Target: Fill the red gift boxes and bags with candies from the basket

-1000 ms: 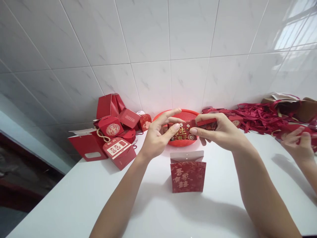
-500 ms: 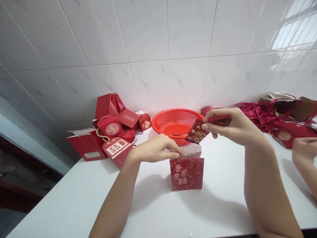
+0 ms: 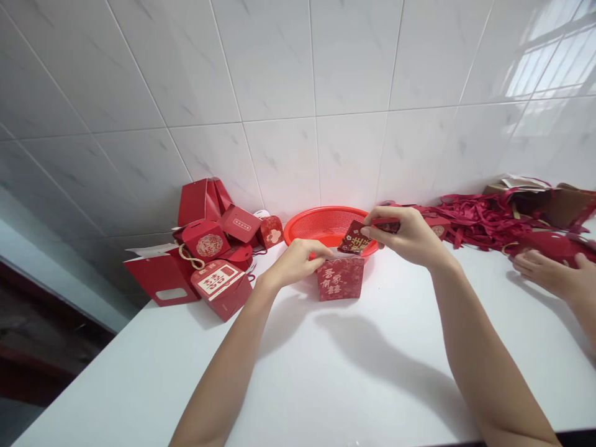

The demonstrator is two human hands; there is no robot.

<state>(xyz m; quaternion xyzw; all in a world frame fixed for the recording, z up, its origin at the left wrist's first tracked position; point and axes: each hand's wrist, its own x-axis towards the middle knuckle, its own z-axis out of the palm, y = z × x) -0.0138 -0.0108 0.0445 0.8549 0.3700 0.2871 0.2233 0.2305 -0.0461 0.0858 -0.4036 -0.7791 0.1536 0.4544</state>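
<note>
A small red box with pale characters stands on the white table in front of the basket. My left hand pinches the upper left edge of this box. Just above the box's top, my right hand holds a dark red packet with gold characters by its right side. The packet's lower edge is at the box's opening; whether it is inside cannot be told. Another dark item shows under my right hand's fingers.
Behind the box is a red plastic basket against the tiled wall. Red boxes are piled at left. Dark red ribbons lie at right, and another person's hands touch a red box there.
The red box has moved back toward the basket with my left hand. My right hand has shifted left, bringing the packet down close to the box. The other person's hand has opened out.
</note>
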